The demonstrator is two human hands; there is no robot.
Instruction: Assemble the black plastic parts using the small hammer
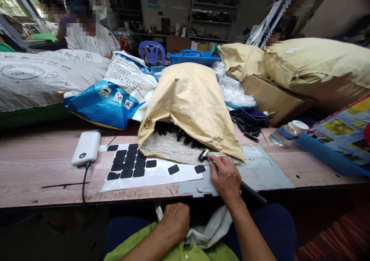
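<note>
My right hand (226, 176) is closed round the handle of a small mallet (204, 155) with a black and yellow head. The mallet's black grip sticks out behind the hand over the table's front edge. Below that edge, above my lap, my left hand (177, 216) is curled closed; its fingertips are hidden, so whatever it holds cannot be made out. A white sack (212, 226) lies on my lap beside it. In front of the mallet an open tan sack (190, 99) lies with black pieces (186, 138) in its mouth. White backing paper (162, 180) carries several black rounded squares (130, 159).
A white power bank (86, 147) with a cable lies at left, near a blue-and-white sack (115, 89). At right are a purple tray (254, 114), a jar (289, 132), a cardboard box (271, 99) and a blue-edged box (332, 153). Other people sit behind the sacks.
</note>
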